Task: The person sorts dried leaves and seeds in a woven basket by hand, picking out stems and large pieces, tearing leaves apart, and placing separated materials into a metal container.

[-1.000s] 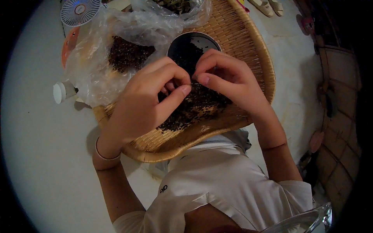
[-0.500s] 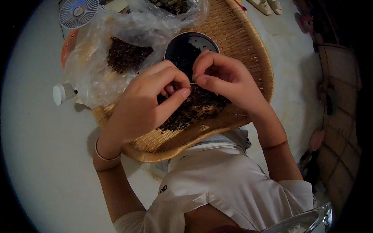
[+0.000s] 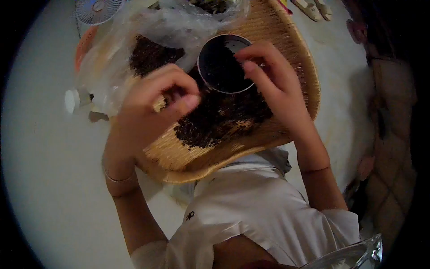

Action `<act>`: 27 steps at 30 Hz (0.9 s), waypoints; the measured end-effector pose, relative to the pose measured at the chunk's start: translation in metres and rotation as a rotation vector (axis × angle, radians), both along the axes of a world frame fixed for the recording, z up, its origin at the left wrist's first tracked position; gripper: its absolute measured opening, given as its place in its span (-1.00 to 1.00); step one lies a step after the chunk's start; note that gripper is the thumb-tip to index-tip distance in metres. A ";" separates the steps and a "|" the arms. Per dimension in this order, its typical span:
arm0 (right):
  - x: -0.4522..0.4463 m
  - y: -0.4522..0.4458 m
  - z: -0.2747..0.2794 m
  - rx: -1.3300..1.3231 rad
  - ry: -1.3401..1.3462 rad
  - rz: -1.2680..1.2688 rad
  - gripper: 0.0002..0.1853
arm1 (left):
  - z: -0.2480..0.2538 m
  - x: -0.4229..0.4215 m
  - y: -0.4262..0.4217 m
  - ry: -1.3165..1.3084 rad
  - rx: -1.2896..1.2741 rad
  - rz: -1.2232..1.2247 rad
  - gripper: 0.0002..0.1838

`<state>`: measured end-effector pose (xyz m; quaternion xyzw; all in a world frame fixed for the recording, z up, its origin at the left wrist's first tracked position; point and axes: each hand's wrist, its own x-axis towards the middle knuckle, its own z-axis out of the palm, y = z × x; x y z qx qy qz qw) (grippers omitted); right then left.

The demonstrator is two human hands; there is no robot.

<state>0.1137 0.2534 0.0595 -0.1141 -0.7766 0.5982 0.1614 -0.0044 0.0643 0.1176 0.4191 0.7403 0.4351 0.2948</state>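
My left hand (image 3: 156, 101) is over the left part of the woven basket (image 3: 309, 80), smeared by motion, its thumb and fingers pinched; anything between them is too small to see. A round bowl (image 3: 230, 86) with dark bits and a pale bare patch inside stands in the basket. Over its right rim is my right hand (image 3: 273, 76), thumb and index finger a little apart, with nothing visible between them. Loose dark grains (image 3: 215, 121) lie spread on the basket below the bowl.
Clear plastic bags (image 3: 112, 58) lie at the upper left, one with dark brown pieces (image 3: 152, 56). Beyond them is a small fan (image 3: 96, 9). A white-lidded jar (image 3: 74, 101) lies left of the basket. Pale slippers (image 3: 309, 9) are at the top right.
My hands have moved apart: the left one to the left, the right one up and over the bowl. The right thumb and index finger have parted.
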 end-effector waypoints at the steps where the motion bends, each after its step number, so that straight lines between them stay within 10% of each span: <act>1: 0.002 0.000 0.002 -0.008 0.004 0.014 -0.87 | 0.000 -0.004 -0.008 0.030 0.019 0.061 -0.93; 8: 0.043 -0.002 0.031 -0.282 -0.202 0.188 -0.90 | -0.004 -0.052 -0.039 0.515 -0.298 0.335 -0.88; 11: 0.068 -0.012 0.019 0.056 -0.100 0.413 -0.90 | -0.036 -0.074 -0.049 1.212 -0.595 0.202 -0.85; 14: 0.096 -0.029 0.008 0.391 -0.039 0.562 -0.90 | -0.032 -0.062 -0.048 1.275 -0.622 0.148 -0.82; 18: 0.124 -0.042 -0.007 0.451 -0.027 0.601 -0.87 | -0.031 -0.027 -0.056 1.066 -0.338 0.091 -0.85; 20: 0.131 -0.044 -0.013 0.459 -0.006 0.606 -0.86 | -0.043 -0.013 -0.066 0.862 -0.144 -0.311 -0.88; 27: 0.147 -0.039 -0.024 0.409 -0.028 0.616 -0.89 | -0.063 0.037 -0.068 0.536 -0.495 -0.563 -0.82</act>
